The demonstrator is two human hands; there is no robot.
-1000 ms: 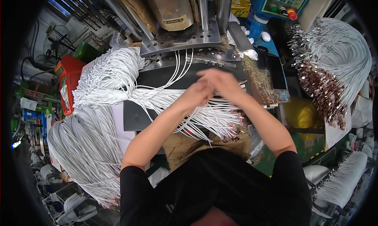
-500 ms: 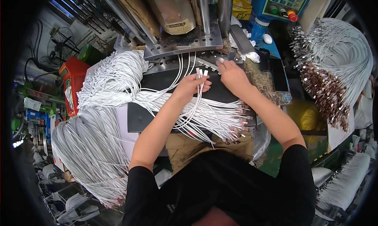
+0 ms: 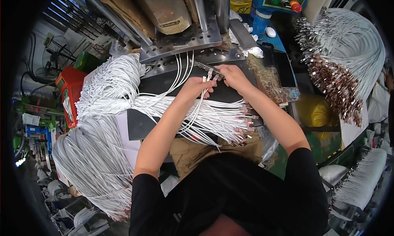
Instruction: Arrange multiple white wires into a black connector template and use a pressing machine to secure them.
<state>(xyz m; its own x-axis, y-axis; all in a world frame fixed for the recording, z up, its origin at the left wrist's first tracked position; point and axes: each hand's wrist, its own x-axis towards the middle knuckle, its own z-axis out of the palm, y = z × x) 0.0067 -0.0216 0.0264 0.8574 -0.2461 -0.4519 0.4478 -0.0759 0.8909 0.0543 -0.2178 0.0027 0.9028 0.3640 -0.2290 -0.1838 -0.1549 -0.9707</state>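
Note:
My left hand (image 3: 195, 88) is closed around a few white cables (image 3: 198, 106), close to their ends. Small plugs (image 3: 210, 73) on those ends stick up past my fingertips. In my right hand (image 3: 233, 76) is a narrow grey metal strip (image 3: 203, 66), pinched at its near end and slanting up to the left. The strip lies right against the plugs; whether any plug sits in it I cannot tell. Below both hands a thick bundle of white cables (image 3: 197, 113) stretches across the black work surface (image 3: 137, 127), its plug ends toward the right.
Just beyond my hands stands a press with a perforated steel plate (image 3: 180, 45) and upright rods. Coiled white cables (image 3: 111, 80) are heaped at left beside a red machine (image 3: 67, 88). A blue control panel (image 3: 283, 0) and a hanging cable bunch (image 3: 344, 47) are at right.
My right hand has brought the metal strip toward my left hand, and the strip has turned and now meets the plugs. My left hand keeps its hold. The whole view has shifted slightly.

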